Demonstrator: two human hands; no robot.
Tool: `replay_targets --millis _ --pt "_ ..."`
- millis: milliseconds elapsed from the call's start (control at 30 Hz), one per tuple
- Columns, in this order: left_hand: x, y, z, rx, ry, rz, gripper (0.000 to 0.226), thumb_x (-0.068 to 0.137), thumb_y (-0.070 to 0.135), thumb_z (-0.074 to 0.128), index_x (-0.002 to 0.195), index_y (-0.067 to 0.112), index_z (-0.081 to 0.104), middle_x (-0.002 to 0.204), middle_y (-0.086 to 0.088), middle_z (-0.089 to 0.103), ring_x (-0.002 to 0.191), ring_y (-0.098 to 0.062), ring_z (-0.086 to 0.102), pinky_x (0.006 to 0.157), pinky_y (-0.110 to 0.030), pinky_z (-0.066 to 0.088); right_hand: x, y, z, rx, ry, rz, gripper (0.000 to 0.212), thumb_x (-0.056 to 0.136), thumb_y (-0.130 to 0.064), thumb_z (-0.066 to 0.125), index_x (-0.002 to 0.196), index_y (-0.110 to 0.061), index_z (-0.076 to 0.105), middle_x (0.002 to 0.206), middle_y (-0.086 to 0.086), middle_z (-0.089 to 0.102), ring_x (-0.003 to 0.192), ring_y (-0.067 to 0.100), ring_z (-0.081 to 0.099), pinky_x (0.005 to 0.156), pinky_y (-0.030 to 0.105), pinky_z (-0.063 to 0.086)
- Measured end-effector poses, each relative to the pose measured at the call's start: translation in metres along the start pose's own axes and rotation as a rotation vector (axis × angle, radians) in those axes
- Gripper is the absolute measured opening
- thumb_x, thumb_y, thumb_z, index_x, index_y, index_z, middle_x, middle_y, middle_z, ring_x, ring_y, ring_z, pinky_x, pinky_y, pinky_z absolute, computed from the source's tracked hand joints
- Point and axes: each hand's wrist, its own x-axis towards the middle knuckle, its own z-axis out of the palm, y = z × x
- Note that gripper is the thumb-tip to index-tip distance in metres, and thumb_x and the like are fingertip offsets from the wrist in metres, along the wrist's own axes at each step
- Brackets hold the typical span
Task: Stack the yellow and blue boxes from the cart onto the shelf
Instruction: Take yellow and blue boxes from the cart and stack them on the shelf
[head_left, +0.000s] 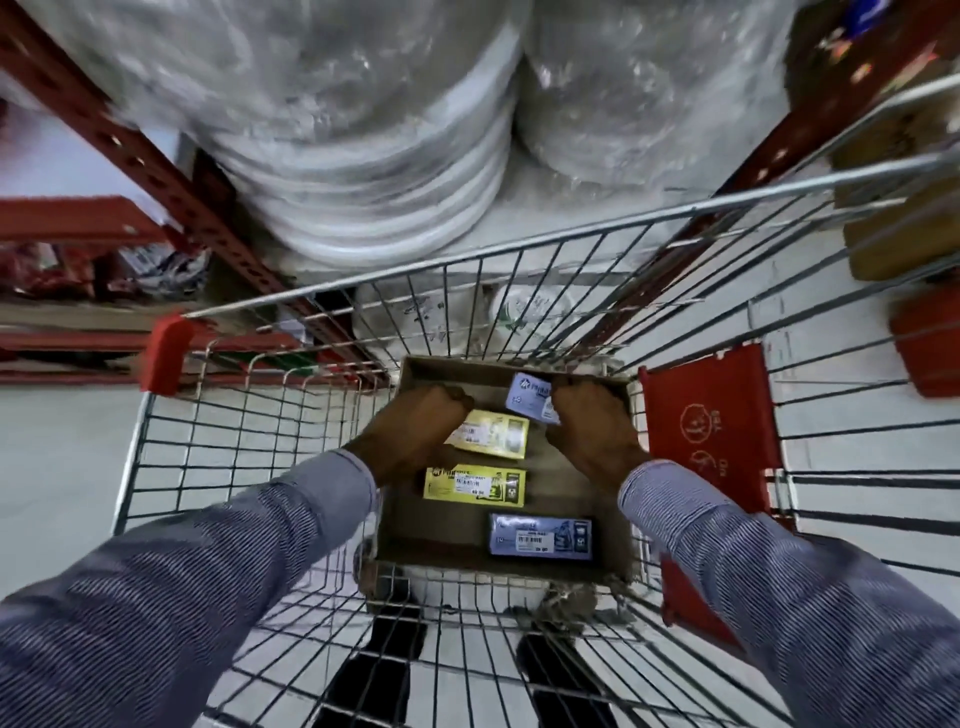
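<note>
A wire cart (218, 447) holds an open cardboard carton (415, 525). Inside it lie two yellow boxes and two blue boxes. My left hand (415, 426) is closed over the left end of the upper yellow box (498, 434). My right hand (592, 426) grips a tilted blue box (527, 397) at the carton's far end. A second yellow box (475, 486) lies flat below, and another blue box (540, 535) lies nearest me. The shelf (171, 182) with red uprights stands just beyond the cart.
Large plastic-wrapped white stacks (363, 156) fill the shelf straight ahead. A red child-seat flap (711, 447) hangs at the cart's right side, and a red corner cap (166, 353) sits at its left. Packaged goods (104, 270) lie on the left shelf. Brown cartons (904, 218) stand at the right.
</note>
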Motion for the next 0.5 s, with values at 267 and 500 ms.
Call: replay_targets --millis 267,500 --pt "-0.134 0.028 -0.167 0.034 0.29 0.011 0.049 0.069 0.053 0.07 0.113 0.031 0.061 0.108 0.007 0.07 0.098 -0.017 0.066 0.079 -0.034 0.053 -0.077 -0.042 -0.183 0.079 0.25 -0.147 0.032 0.072 -0.037 0.073 0.091 -0.014 0.062 0.093 0.011 0.071 0.09 0.032 0.065 0.064 0.032 0.047" --pt "-0.261 0.07 -0.313 0.183 0.621 -0.079 0.047 0.06 0.05 0.07 0.105 0.037 0.061 0.092 0.012 0.072 0.076 -0.009 0.067 0.062 -0.031 0.057 -0.161 -0.084 -0.367 0.024 0.557 -0.223 0.048 0.052 -0.045 0.073 0.095 -0.024 0.065 0.082 0.001 0.071 0.075 0.024 0.064 0.056 0.031 0.05"
